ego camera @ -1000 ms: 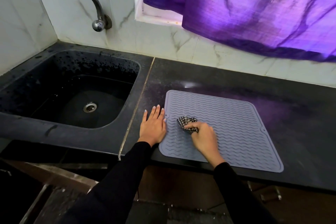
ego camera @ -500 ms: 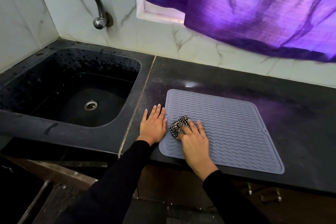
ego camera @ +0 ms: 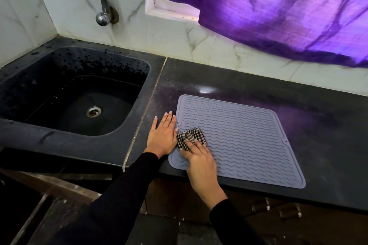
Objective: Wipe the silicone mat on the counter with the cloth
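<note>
Silicone mat lies flat on the dark desk, lower centre of the frame, its near edge close to the desk's front lip. Checked cloth is bunched at the mat's left margin, just beside the left hand.

Right hand presses down on the cloth, fingers curled over it and gripping it. Left hand is open, palm flat on the desk, fingers touching the mat's left edge.

Risks noted:
- The left hand bears mostly on the desk, not the mat. A firm stroke toward the right of the frame could drag or ruck the mat.
- The near left corner sits at the front lip; a pull toward the bottom of the frame may slide it over the edge.
- The cloth is wadded small, so its contact patch is narrow and the wavy ridges may be skipped.
- The larger right-hand portion appears not yet covered.
</note>
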`<state>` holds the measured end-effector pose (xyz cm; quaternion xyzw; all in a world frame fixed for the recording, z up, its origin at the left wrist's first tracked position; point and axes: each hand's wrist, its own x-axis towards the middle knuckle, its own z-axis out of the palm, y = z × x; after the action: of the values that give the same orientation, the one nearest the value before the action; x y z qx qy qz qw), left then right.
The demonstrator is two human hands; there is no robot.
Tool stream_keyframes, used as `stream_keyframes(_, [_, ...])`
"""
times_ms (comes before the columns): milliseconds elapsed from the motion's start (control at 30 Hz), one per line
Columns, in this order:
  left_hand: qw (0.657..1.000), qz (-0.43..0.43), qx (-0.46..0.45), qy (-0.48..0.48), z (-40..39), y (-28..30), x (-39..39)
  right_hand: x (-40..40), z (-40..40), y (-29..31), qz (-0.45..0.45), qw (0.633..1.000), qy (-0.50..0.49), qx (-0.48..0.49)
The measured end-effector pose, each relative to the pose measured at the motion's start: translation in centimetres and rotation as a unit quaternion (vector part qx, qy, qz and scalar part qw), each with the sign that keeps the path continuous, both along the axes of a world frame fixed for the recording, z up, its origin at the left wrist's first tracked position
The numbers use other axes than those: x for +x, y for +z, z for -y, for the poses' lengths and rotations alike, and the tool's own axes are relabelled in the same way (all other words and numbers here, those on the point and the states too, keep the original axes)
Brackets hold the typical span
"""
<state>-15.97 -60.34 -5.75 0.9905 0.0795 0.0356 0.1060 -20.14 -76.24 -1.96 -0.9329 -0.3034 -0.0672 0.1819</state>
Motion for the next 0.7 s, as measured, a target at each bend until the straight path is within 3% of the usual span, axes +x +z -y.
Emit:
stream_keyframes(133, [1.000, -0.002, 0.001, 0.002, -0.1, 0.0, 0.0, 0.0, 0.7, -0.9, 0.032, 0.997, 0.006, -0.067])
stream_keyframes(233, [1.000, 0.000, -0.002, 0.002, -0.1, 0.0, 0.0, 0.3, 1.6, -0.7, 0.029, 0.997, -0.025, -0.064])
stream_keyframes(333, [1.000, 0.000, -0.008, -0.001, -0.1, 0.0, 0.0, 0.3, 3.0, 0.3, -0.036, 0.996, -0.062, -0.043])
stream_keyframes(400, [1.000, 0.001, -0.010, -0.003, -0.1, 0.0, 0.0, 1.1, 3.9, 1.6, -0.108, 0.983, -0.145, 0.023])
stream_keyframes(467, [1.000, 0.007, -0.011, 0.002, -0.1, -0.1, 0.0, 2.8, 4.9, 3.4, -0.211, 0.940, -0.224, 0.149])
stream_keyframes(500, [1.000, 0.007, -0.010, 0.004, 0.0, -0.1, 0.0, 3.8, 5.4, 4.1, -0.255, 0.900, -0.252, 0.248])
stream_keyframes(567, [1.000, 0.007, -0.008, 0.007, 0.1, -0.2, 0.0, 4.8, 6.3, 5.2, -0.281, 0.806, -0.303, 0.424])
stream_keyframes(600, [1.000, 0.008, -0.008, 0.007, 0.1, -0.2, 0.0, 4.6, 6.2, 5.5, -0.275, 0.791, -0.308, 0.451])
stream_keyframes(700, [1.000, 0.008, -0.013, 0.007, -0.1, -0.3, 0.1, 2.2, 3.5, 4.4, -0.169, 0.916, -0.251, 0.263])
